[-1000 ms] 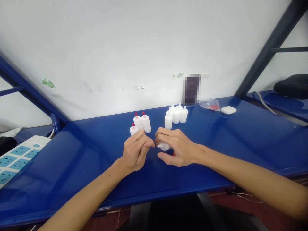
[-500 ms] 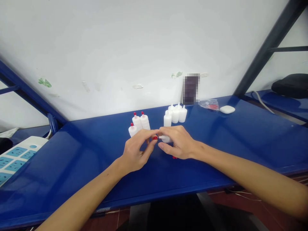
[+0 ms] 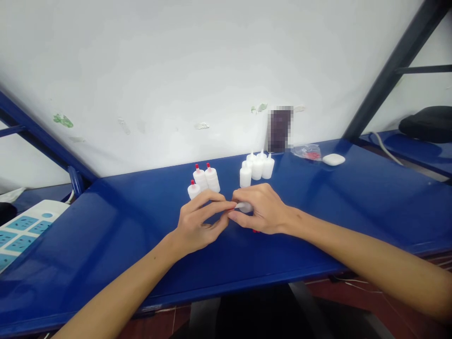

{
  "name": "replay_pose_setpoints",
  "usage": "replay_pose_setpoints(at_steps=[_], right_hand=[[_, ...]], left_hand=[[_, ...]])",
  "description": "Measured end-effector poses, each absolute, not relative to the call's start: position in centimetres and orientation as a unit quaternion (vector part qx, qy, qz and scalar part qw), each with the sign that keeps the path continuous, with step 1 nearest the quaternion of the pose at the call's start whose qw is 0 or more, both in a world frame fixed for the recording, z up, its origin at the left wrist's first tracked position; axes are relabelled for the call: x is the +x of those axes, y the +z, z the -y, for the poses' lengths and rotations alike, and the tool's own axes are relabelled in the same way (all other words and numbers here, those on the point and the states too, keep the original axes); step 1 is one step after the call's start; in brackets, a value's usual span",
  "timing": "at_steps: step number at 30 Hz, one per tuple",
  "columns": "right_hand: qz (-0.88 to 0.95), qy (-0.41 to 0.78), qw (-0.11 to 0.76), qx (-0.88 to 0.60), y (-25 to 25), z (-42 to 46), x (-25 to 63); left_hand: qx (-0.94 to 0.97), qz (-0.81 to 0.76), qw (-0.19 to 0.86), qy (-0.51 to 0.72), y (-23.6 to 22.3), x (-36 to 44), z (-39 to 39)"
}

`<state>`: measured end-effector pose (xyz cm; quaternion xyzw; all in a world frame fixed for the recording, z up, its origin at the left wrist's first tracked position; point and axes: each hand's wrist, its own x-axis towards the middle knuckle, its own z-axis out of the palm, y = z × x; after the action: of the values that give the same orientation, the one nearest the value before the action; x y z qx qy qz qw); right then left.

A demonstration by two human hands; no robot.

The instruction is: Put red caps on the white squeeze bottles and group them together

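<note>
My right hand [image 3: 261,209] is closed around a white squeeze bottle [image 3: 244,207], which lies tilted with its nozzle pointing left. At the nozzle's tip, my left hand [image 3: 203,219] pinches a red cap, now mostly hidden between the fingertips. The two hands meet there. Beyond my left hand stand white bottles with red caps [image 3: 212,179]. Past my right hand is a group of several uncapped white bottles [image 3: 257,167]. A few loose red caps [image 3: 255,230] peek out below my right hand, largely covered by it.
All this is on a blue tabletop [image 3: 158,188] against a white wall. At the back right are a clear plastic bag with red caps [image 3: 310,153], a white rounded object [image 3: 334,160] and a pixelated dark rectangle [image 3: 280,129]. A power strip [image 3: 28,228] lies at the far left.
My left hand has moved slightly right, bringing the red cap onto the bottle's nozzle tip. The cap was apart from the nozzle before. My right hand's thumb has closed in.
</note>
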<state>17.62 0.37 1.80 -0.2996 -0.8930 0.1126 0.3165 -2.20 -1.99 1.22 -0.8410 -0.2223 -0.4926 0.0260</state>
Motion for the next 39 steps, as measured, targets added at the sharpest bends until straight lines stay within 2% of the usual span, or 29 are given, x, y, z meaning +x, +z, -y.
replay_pose_setpoints(at_steps=[13, 16, 19, 23, 25, 30, 39], right_hand=[[0.905, 0.155, 0.290, -0.270, 2.1, 0.3, 17.5], [0.904, 0.170, 0.295, -0.260, 2.2, 0.2, 17.5], [0.891, 0.189, 0.315, -0.267, 2.1, -0.4, 17.8], [0.868, 0.192, 0.354, -0.291, 1.6, -1.4, 18.3], [0.865, 0.192, 0.365, -0.286, 1.4, -1.7, 18.4], [0.851, 0.214, 0.397, -0.268, 1.4, -1.9, 18.3], [0.802, 0.234, 0.459, -0.301, 2.0, -2.9, 19.5]], left_hand=[[-0.851, 0.227, -0.007, -0.474, 0.9, -1.5, 2.1], [-0.845, 0.236, -0.050, -0.477, 1.1, -1.5, 2.1], [-0.792, 0.278, -0.102, -0.534, 1.5, -2.6, 1.5], [-0.649, 0.420, -0.073, -0.631, 2.5, -5.3, -0.4], [-0.654, 0.453, -0.014, -0.606, 2.8, -6.7, -1.4], [-0.750, 0.467, 0.128, -0.452, 2.4, -8.4, -2.6], [-0.811, 0.483, 0.111, -0.310, 2.1, -8.6, -3.0]])
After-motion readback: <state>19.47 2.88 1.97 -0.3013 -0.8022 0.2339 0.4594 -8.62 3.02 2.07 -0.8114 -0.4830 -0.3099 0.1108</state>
